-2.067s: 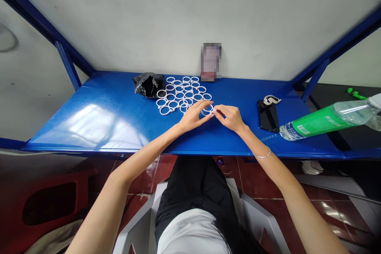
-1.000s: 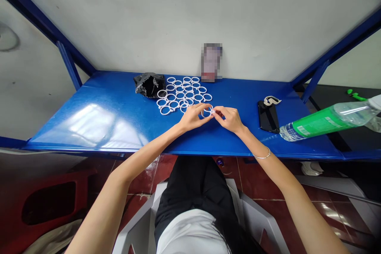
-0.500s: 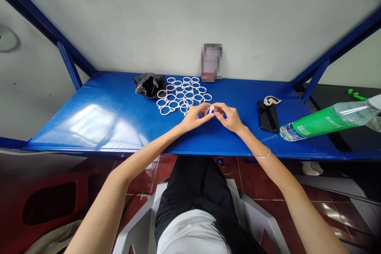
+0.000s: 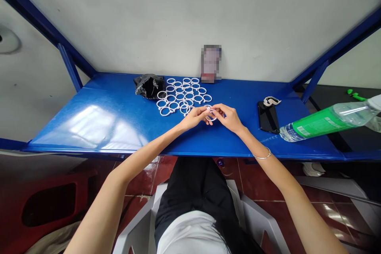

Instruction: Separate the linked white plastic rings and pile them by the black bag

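Observation:
A white ring with a small knob is pinched between my two hands, above the front half of the blue table. My left hand grips its left side, thumb and fingers closed. From the other side, my right hand closes thumb and fingertips on the same ring. Part of the ring is hidden behind my fingers. Just beyond my left hand lie several more white rings, spread flat on the table, each with a little knob; a few overlap.
A crumpled black plastic bag sits left of the rings. A blurred-out upright object leans on the wall. To the right are a black phone, a white strap-like item and a green-labelled bottle. The blue table has a front edge near me.
The ring in my hands has turned: it was nearly edge-on, and now its round opening faces me more. My fingers have shifted slightly around it.

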Action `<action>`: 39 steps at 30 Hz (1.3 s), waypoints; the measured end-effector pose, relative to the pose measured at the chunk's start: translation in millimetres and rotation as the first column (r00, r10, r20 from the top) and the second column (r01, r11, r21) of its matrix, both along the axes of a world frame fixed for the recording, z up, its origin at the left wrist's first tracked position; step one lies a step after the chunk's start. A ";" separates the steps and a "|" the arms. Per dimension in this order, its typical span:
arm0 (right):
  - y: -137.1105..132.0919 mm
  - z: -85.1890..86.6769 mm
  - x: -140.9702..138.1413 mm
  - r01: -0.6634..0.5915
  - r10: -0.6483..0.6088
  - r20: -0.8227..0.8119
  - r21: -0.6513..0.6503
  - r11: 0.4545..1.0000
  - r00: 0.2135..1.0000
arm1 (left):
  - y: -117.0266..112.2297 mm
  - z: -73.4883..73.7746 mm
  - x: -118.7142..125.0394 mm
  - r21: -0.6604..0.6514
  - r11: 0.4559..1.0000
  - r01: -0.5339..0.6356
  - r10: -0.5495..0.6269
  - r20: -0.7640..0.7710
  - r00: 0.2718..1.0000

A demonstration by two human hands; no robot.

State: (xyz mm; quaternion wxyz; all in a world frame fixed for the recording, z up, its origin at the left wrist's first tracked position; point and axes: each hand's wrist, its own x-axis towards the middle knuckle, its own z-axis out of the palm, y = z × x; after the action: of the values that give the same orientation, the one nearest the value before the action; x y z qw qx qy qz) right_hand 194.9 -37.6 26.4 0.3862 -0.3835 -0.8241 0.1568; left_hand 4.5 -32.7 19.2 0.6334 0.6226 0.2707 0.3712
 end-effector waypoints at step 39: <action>2.4 8.7 -2.7 -0.407 0.017 -0.527 -0.635 0.657 0.850 | 1.9 2.5 -5.8 -0.044 0.997 -0.066 0.068 0.042 0.997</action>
State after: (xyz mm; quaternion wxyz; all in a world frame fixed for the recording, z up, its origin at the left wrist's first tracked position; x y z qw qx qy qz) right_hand 192.2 -35.2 35.0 0.3701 -0.3508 -0.6115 0.6050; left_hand -1.3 -30.8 21.6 0.6396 0.5914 0.2855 0.3995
